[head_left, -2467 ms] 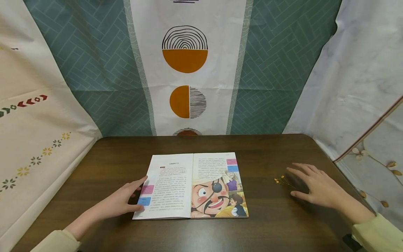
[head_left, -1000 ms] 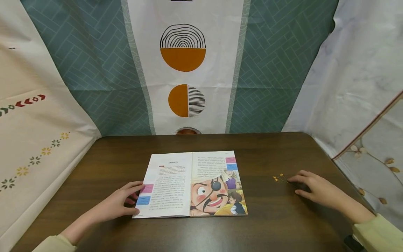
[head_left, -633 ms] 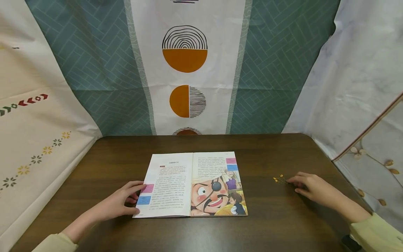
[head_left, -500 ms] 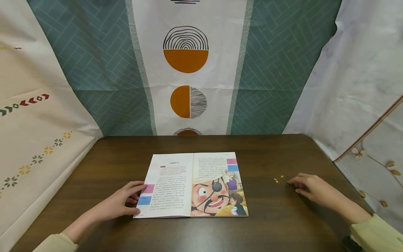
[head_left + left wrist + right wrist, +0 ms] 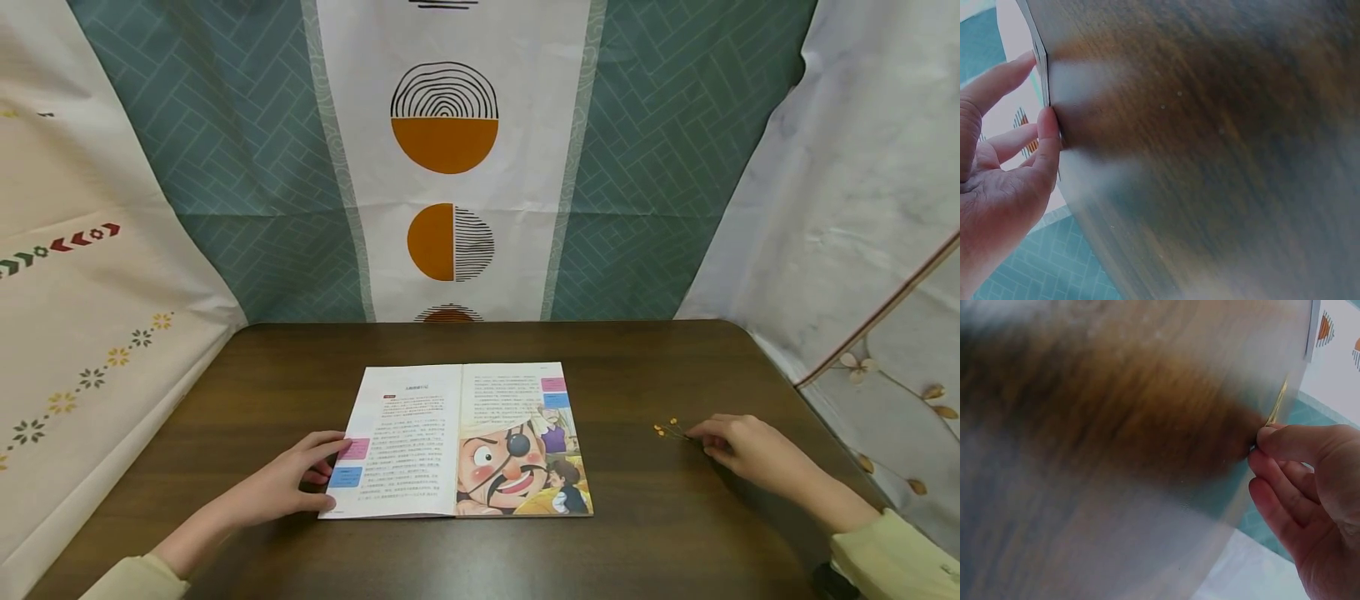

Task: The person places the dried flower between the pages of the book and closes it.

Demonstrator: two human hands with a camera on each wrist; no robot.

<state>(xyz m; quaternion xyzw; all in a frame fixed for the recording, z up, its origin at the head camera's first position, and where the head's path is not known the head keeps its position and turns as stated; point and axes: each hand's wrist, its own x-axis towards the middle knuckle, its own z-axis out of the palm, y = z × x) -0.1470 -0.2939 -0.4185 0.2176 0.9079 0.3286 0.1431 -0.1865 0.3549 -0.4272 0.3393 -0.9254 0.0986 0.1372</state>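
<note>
An open book [image 5: 408, 442] lies flat on the dark wooden table [image 5: 517, 558], with text on the left page and a cartoon pirate on the right. My left hand [image 5: 281, 483] rests at the book's left edge, thumb near the lower corner and fingers spread apart. In the left wrist view, its fingertips touch the edge of the book [image 5: 1044, 72]. To the right of the book, a small sprig of yellow flowers [image 5: 661, 431] lies on the table. My right hand [image 5: 753, 454] pinches its stem [image 5: 1277, 403] between thumb and fingers. The held end is hidden.
Green-and-white patterned cloth [image 5: 645, 167] hangs behind the table's far edge. A cream cloth [image 5: 105, 292] covers the left side and a marbled white cloth [image 5: 847, 208] the right. Bare tabletop lies between the book and the sprig.
My right hand has come down from above the sprig, its spread fingers closing together on the stem. My left hand has drawn back slightly at the book's left edge; the book stays in place.
</note>
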